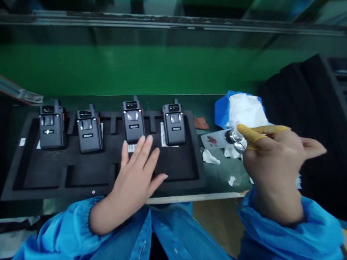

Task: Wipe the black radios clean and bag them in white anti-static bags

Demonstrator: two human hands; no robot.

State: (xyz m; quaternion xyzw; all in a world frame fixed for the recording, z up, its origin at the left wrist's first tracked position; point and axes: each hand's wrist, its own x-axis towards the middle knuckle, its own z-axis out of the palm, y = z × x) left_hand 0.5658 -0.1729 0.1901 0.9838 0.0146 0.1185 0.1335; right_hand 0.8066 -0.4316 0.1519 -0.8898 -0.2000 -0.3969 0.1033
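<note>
Several dark handheld radios stand in a row in a black foam tray (87, 171): one at the far left (52, 128), a second (89, 132), a third (133, 123) and a fourth (174, 126). My left hand (137, 174) has its fingers spread flat, fingertips just below the third radio, holding nothing. My right hand (271, 151), with yellow covers on some fingers, is closed at a small shiny metal-and-glass item (239, 143) beside a clear piece with a red flower print (214, 140). What its fingertips pinch is too blurred to name.
A blue box (222, 110) with white tissues (246, 111) stands behind my right hand. Tissue scraps (210, 157) and a brown scrap (201, 123) lie on the green bench (221, 176). Black foam trays (315, 116) are stacked at the right.
</note>
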